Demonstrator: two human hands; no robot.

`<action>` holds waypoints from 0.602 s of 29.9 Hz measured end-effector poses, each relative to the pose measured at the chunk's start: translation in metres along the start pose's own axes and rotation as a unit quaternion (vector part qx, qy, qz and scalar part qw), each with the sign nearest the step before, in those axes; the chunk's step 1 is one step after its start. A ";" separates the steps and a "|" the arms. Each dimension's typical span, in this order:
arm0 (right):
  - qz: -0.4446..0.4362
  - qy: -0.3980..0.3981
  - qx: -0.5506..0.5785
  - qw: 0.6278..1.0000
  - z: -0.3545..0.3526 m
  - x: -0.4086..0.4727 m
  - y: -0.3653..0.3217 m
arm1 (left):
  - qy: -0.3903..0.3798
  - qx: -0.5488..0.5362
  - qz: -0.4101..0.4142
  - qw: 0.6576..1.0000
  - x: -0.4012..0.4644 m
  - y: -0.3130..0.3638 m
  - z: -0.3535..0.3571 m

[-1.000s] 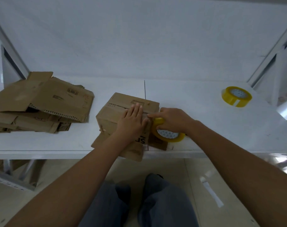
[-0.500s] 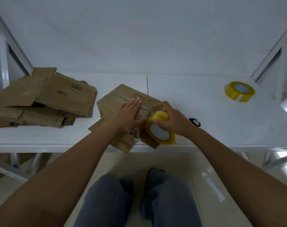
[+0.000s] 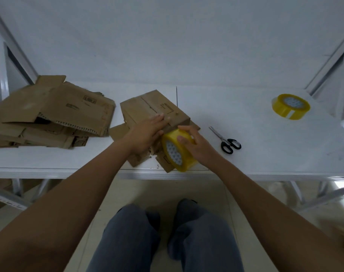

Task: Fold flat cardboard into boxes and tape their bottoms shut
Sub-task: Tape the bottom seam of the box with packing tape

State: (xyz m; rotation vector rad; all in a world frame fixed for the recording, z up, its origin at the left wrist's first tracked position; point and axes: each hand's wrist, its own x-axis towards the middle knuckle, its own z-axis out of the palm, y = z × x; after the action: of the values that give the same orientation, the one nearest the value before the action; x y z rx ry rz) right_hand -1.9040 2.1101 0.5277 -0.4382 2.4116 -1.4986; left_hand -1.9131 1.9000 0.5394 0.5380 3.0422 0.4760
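A folded cardboard box sits near the front edge of the white table, about midway along it, its closed flaps facing up and its loose flaps splayed on the table beneath it. The left hand lies flat on the box's near top edge, fingers straight and pressing down over the seam. The right hand has its fingers curled round a yellow tape roll, held on edge against the box's near side, just over the table's front edge. Scissors lie on the table just right of that hand. A second yellow tape roll rests near the back right corner. A stack of flat cardboard lies at the left end.
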 end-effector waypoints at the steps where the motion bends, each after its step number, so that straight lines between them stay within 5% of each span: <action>1: -0.002 0.013 0.029 0.999 0.006 -0.001 0.001 | 0.017 -0.066 -0.022 0.997 0.002 0.001 0.000; 9: -0.013 0.109 0.051 0.993 0.030 0.006 -0.006 | 0.049 -0.078 -0.056 0.994 0.032 -0.001 0.018; 18: 0.078 0.099 -0.032 0.991 0.030 0.013 -0.024 | 0.038 -0.049 -0.003 0.998 0.034 -0.016 0.010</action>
State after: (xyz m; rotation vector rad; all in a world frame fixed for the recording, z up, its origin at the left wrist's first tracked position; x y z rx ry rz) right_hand -1.9023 2.0702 0.5356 -0.1126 2.5827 -1.4614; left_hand -1.9500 1.9004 0.5261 0.5190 3.0706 0.6552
